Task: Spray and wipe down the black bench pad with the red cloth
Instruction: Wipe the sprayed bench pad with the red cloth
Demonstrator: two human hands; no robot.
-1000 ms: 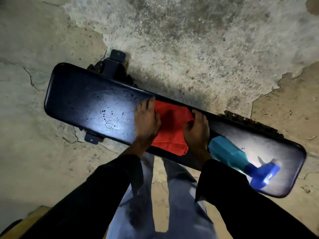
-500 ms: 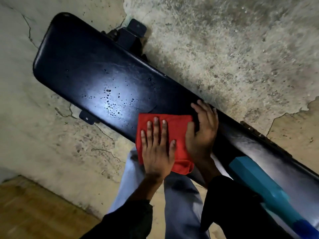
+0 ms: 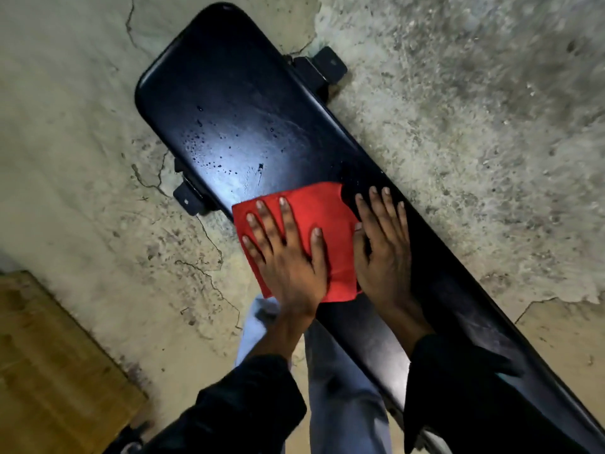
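The long black bench pad runs diagonally from the upper left to the lower right. Water droplets bead on its upper part. A folded red cloth lies flat on the pad near its middle. My left hand presses down on the cloth with its fingers spread. My right hand lies flat beside it, thumb side on the cloth's right edge and fingers on bare pad. The spray bottle is not visible.
Black frame feet stick out from under the pad on both sides. Cracked, patchy concrete floor surrounds the bench. A wooden board lies at the lower left. My legs in light trousers stand against the pad's near side.
Both hands and the cloth have slid along the pad toward the droplet end. The view turned, and the teal spray bottle dropped out of sight at the lower right.
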